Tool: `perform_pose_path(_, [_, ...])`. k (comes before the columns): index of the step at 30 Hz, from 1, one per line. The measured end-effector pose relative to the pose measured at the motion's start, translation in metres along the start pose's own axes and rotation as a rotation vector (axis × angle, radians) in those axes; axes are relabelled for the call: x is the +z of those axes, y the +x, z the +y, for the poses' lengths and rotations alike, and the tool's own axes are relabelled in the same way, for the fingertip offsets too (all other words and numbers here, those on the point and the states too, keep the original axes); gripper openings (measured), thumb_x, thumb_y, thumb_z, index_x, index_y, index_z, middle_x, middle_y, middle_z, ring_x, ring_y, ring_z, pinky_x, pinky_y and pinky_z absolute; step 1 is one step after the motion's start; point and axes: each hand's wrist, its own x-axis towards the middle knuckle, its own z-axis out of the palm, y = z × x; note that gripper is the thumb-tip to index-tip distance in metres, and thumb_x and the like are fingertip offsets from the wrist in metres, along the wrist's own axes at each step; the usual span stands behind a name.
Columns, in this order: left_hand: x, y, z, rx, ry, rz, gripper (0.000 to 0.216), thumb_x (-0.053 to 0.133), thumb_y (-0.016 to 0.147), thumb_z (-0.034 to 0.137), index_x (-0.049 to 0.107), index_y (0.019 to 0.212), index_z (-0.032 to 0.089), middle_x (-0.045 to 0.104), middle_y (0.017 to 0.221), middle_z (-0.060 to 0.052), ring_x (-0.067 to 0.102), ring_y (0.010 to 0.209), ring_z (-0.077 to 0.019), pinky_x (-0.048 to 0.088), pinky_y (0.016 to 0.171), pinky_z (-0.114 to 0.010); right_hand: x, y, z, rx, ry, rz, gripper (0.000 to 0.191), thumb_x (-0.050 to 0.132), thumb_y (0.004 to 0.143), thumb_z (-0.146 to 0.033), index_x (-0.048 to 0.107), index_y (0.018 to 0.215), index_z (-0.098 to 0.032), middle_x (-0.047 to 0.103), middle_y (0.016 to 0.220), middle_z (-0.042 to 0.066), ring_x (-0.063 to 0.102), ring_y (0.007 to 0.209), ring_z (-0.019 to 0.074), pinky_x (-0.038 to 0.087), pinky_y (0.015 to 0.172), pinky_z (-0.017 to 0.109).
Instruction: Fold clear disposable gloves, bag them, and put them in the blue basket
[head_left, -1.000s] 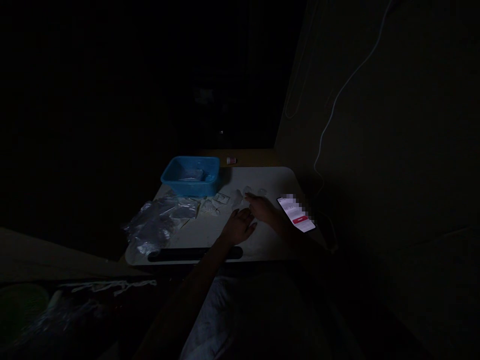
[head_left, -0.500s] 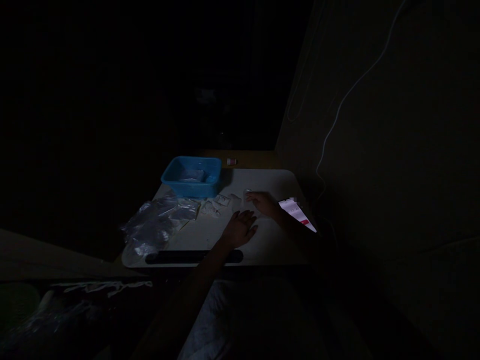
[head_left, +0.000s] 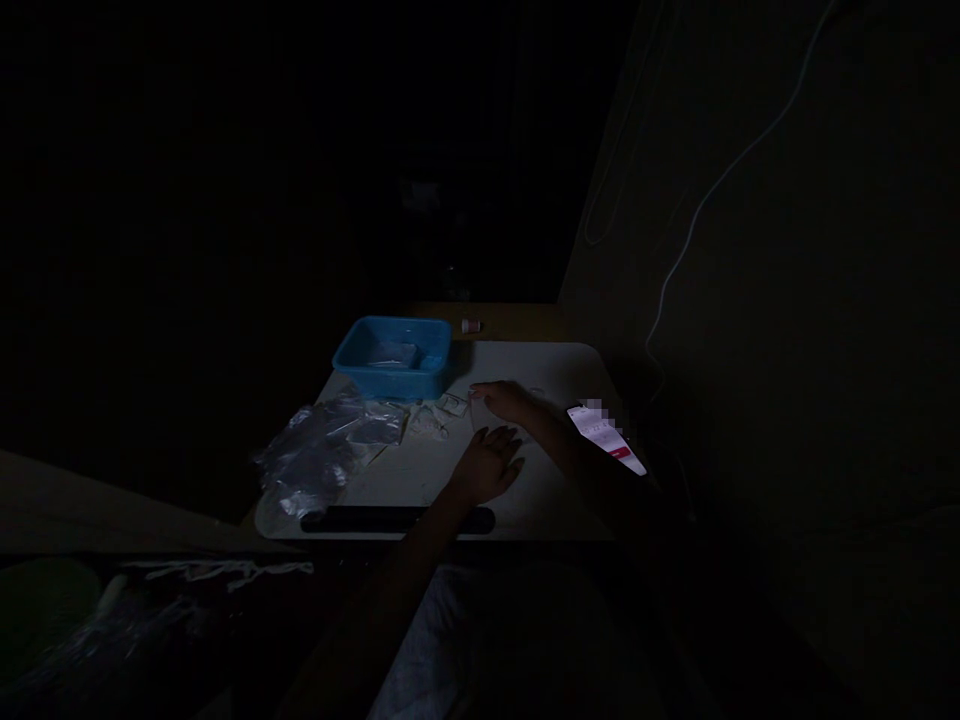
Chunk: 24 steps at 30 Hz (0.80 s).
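In dim light, my left hand lies low over the white table, its fingers stretched out and slightly apart. Just beyond it, my right hand reaches left with its fingers bent together at the edge of a pale, thin sheet or bag. Whether they pinch this piece is too dark to see clearly. Left of the hands lie small whitish crumpled packets. A clear ring-like item rests right of my right hand.
A blue plastic basin holding a clear packet stands at the back left. Crumpled clear plastic covers the left side. A lit phone lies at the right edge. Behind the table is a small cup; a white cable hangs along the wall.
My right hand has moved left, onto the pale thin piece, uncovering the ring-like item. My left hand keeps nearly the same pose. The whole view has shifted slightly.
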Motion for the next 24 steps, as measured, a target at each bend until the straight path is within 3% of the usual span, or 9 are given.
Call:
perform_pose_path(4, [0.001,0.0,0.0,0.001,-0.01,0.001,0.042,0.031,0.088,0.037,0.05,0.119,0.016,0.048,0.13,-0.012,0.04,0.121,-0.0237,0.029,0.1,-0.046,-0.01,-0.01,0.005,0.052,0.142,0.08,0.046,0.036,0.076,-0.002,0.057,0.114,-0.016,0.062,0.113,0.004,0.056,0.105,0.011,0.042,0.094,0.023])
perform_pose_path(8, [0.002,0.0,-0.002,0.008,-0.012,0.021,0.041,0.033,0.088,0.037,0.05,0.12,0.017,0.048,0.129,-0.012,0.04,0.121,-0.0237,0.029,0.1,-0.046,-0.018,-0.05,0.017,0.026,0.089,0.216,0.049,0.035,0.075,-0.002,0.055,0.116,-0.017,0.059,0.118,0.005,0.053,0.11,0.0114,0.039,0.097,0.026])
perform_pose_path(11, [0.002,0.001,-0.003,0.009,-0.001,0.023,0.041,0.034,0.087,0.036,0.05,0.119,0.017,0.048,0.129,-0.012,0.04,0.121,-0.0241,0.03,0.099,-0.046,-0.015,-0.089,0.026,-0.007,-0.064,0.195,0.049,0.039,0.074,-0.004,0.052,0.119,-0.017,0.06,0.117,0.007,0.055,0.107,0.0153,0.042,0.095,0.032])
perform_pose_path(15, [0.003,0.001,-0.005,0.018,0.011,0.024,0.041,0.035,0.087,0.036,0.052,0.118,0.016,0.049,0.128,-0.012,0.042,0.12,-0.0235,0.031,0.099,-0.045,0.0,-0.125,0.03,-0.09,-0.268,0.158,0.042,0.041,0.081,-0.014,0.049,0.122,-0.012,0.048,0.129,0.012,0.04,0.123,0.0205,0.032,0.102,0.041])
perform_pose_path(19, [0.003,0.0,-0.007,0.018,0.001,0.038,0.039,0.038,0.086,0.035,0.053,0.118,0.017,0.05,0.128,-0.011,0.043,0.119,-0.0227,0.032,0.098,-0.046,0.01,-0.138,0.03,-0.108,-0.37,0.139,0.043,0.038,0.087,-0.028,0.042,0.127,-0.013,0.04,0.135,0.014,0.034,0.127,0.0206,0.026,0.103,0.045])
perform_pose_path(24, [0.003,0.001,-0.011,0.011,-0.085,0.118,0.037,0.039,0.086,0.034,0.055,0.115,0.02,0.052,0.126,-0.009,0.043,0.119,-0.0215,0.035,0.098,-0.045,0.009,-0.139,0.028,-0.128,-0.387,0.154,0.044,0.037,0.088,-0.03,0.04,0.13,-0.014,0.04,0.136,0.013,0.032,0.128,0.0207,0.025,0.104,0.045])
